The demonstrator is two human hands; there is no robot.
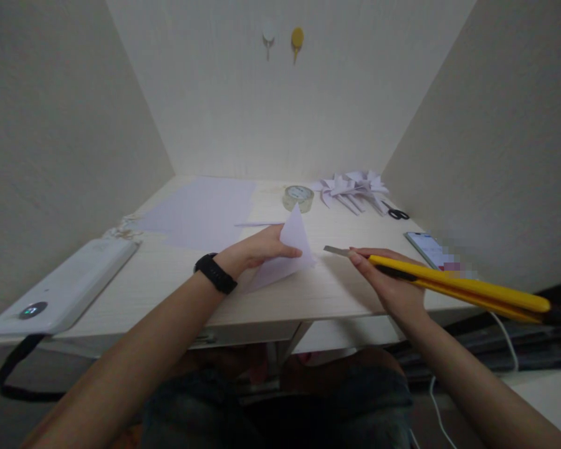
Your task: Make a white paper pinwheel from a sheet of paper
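At centre frame of the head view, the left hand is pinning a folded white paper against the desk, its fingers grasping the sheet so the peak is standing up. Right of centre, the right hand is gripping a yellow utility knife, fingers clenched round its body, the blade pointing at the paper and sitting just beside it. The paper is judged light, limp and easily torn; it is best held flat close to the fold. The knife is judged rigid and sharp, best held by the handle. Behind, a tape roll and paper pinwheels are lying.
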